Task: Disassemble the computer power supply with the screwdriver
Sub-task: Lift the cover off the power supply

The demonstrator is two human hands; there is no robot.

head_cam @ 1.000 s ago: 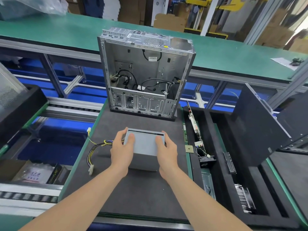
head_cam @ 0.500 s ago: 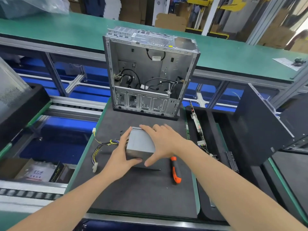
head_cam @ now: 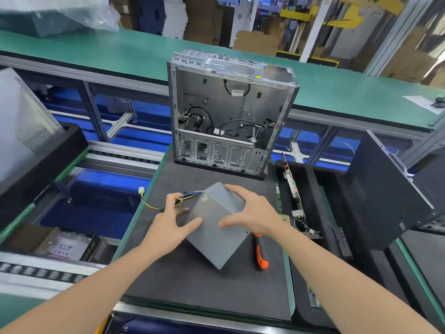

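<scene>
While the left hand (head_cam: 168, 222) and right hand (head_cam: 255, 213), fingers half-spread, clasp the grey metal power supply box (head_cam: 216, 237) tilted at frame centre, bring its screws upward; the orange-handled screwdriver (head_cam: 261, 256) lies just right.

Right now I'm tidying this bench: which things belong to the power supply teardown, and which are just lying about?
In the job: power supply, held by left hand and right hand; its cables; screwdriver beside it.
Lying about: computer case, circuit board, black side panel.
</scene>
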